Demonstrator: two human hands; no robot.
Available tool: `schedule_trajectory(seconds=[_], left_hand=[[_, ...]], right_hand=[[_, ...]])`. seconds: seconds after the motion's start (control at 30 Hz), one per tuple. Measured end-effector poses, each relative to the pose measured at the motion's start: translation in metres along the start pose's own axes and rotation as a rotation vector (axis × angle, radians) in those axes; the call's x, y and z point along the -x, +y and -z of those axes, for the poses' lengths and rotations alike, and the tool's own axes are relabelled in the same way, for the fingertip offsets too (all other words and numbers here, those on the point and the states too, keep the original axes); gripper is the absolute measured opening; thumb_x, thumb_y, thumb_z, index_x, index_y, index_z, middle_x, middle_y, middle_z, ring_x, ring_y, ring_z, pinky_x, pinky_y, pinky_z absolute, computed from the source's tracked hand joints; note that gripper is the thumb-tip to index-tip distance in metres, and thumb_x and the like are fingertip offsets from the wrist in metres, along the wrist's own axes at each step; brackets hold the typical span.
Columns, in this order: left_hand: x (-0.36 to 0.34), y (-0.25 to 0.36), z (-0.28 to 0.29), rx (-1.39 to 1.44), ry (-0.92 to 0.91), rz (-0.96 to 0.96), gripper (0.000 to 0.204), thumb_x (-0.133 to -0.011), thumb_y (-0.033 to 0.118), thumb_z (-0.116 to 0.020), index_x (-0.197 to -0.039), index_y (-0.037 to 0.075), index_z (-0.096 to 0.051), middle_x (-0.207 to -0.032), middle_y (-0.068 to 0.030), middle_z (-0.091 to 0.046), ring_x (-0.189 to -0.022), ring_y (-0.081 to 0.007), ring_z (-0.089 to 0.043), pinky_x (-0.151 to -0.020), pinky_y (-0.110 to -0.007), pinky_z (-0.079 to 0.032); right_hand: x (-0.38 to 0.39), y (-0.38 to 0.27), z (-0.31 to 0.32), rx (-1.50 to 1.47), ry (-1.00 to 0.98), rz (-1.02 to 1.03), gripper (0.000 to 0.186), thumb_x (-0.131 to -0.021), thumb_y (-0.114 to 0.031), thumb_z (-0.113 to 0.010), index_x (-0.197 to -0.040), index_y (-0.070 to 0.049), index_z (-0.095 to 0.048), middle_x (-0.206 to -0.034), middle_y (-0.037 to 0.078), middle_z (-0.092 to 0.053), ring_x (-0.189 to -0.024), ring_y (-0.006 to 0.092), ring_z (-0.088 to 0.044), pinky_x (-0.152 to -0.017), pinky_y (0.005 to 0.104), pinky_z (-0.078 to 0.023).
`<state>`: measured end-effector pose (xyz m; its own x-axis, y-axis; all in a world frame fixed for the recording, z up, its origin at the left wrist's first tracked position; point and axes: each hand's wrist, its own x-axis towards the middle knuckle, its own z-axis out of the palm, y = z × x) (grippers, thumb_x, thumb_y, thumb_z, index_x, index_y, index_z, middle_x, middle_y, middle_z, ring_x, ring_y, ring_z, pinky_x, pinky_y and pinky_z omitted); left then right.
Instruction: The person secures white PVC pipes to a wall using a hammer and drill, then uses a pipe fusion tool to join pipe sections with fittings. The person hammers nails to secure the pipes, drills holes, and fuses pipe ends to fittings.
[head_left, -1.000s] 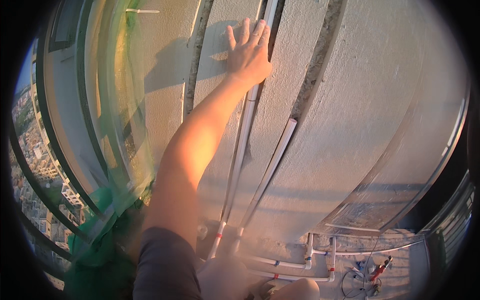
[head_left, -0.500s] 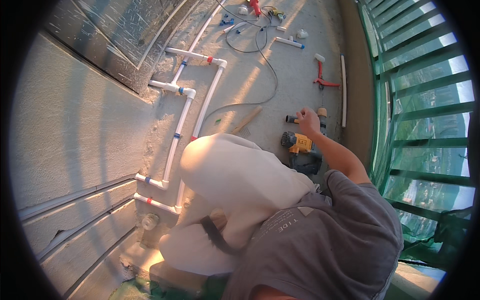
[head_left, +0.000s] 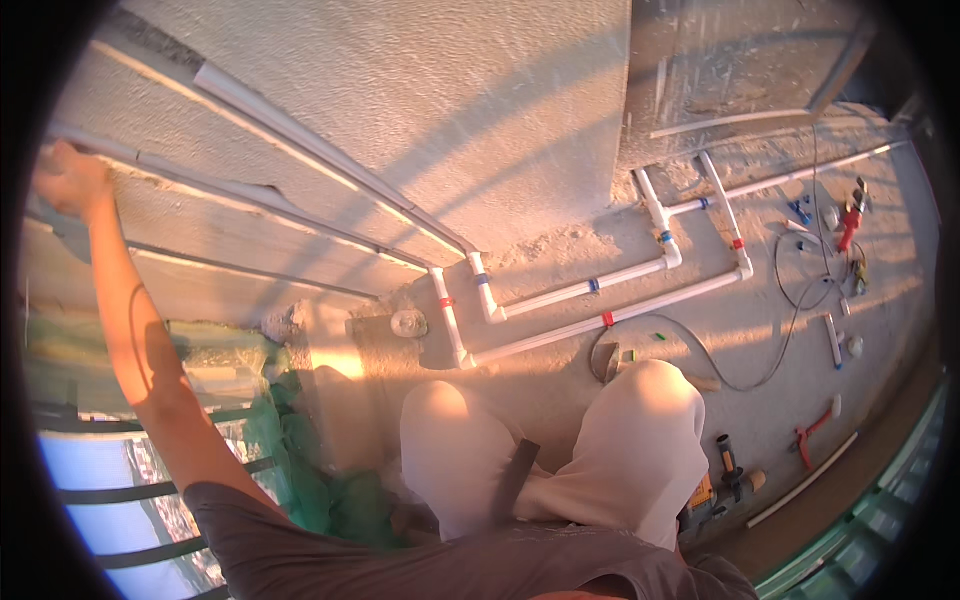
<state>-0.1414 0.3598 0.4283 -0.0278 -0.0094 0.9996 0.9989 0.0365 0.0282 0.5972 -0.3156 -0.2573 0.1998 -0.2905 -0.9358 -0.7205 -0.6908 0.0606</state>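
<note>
Left hand (head_left: 75, 180) at long reach, up by the grooved wall (head_left: 480, 110), right at the upper stretch of the pale pipe (head_left: 205, 186) lying in the middle groove! Blur swallows the fingers: gripping it or merely pressing, I can't tell. Right hand's out of my sight. Looks to me like seating or checking this pipe, which runs down to about where the red-banded section (head_left: 446, 301) starts, near the floor. What the next move calls for, I'd say: even pressure, no strain on that lower joint
</note>
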Motion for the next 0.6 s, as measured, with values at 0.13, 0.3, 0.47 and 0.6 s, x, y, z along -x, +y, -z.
schedule_trajectory(seconds=[0.13,0.3,0.47,0.6], left_hand=[[0.019,0.009,0.025,0.259,-0.086,-0.079,0.078,-0.102,0.017,-0.066,-0.157,-0.013,-0.019,-0.162,-0.0290,-0.037,-0.148,-0.0382,-0.043,-0.124,-0.045,-0.033],[0.020,0.029,0.109,0.406,-0.488,0.096,0.070,-0.105,0.007,-0.058,-0.162,-0.004,-0.020,-0.164,-0.0183,-0.041,-0.127,-0.0231,-0.060,-0.111,-0.036,-0.047],[-0.012,0.058,0.206,0.177,-1.133,-0.473,0.049,-0.087,0.001,-0.073,-0.134,-0.008,-0.059,-0.116,-0.0231,-0.070,-0.092,-0.0389,-0.069,-0.085,-0.047,-0.055],[-0.015,0.072,0.279,0.224,-1.615,-0.138,0.038,-0.094,0.015,-0.070,-0.128,-0.002,-0.066,-0.116,-0.0211,-0.070,-0.104,-0.0383,-0.068,-0.092,-0.049,-0.054]], right_hand=[[0.040,-0.082,0.007,0.163,0.057,0.178,0.040,-0.099,-0.032,-0.062,-0.128,-0.005,-0.059,-0.105,0.021,-0.068,-0.084,0.0381,-0.068,-0.077,0.0605,-0.055],[0.140,-0.128,0.012,0.344,0.215,0.369,0.035,-0.096,-0.024,-0.063,-0.123,-0.003,-0.060,-0.101,0.020,-0.069,-0.079,0.0358,-0.068,-0.072,0.0579,-0.054],[0.265,-0.156,0.009,0.427,0.392,0.566,0.030,-0.093,-0.016,-0.063,-0.119,-0.001,-0.062,-0.097,0.018,-0.069,-0.074,0.0335,-0.067,-0.067,0.0553,-0.053],[0.360,-0.166,0.005,0.398,0.523,0.701,0.027,-0.091,-0.010,-0.064,-0.116,0.001,-0.063,-0.093,0.017,-0.069,-0.070,0.0317,-0.066,-0.063,0.0532,-0.052]])
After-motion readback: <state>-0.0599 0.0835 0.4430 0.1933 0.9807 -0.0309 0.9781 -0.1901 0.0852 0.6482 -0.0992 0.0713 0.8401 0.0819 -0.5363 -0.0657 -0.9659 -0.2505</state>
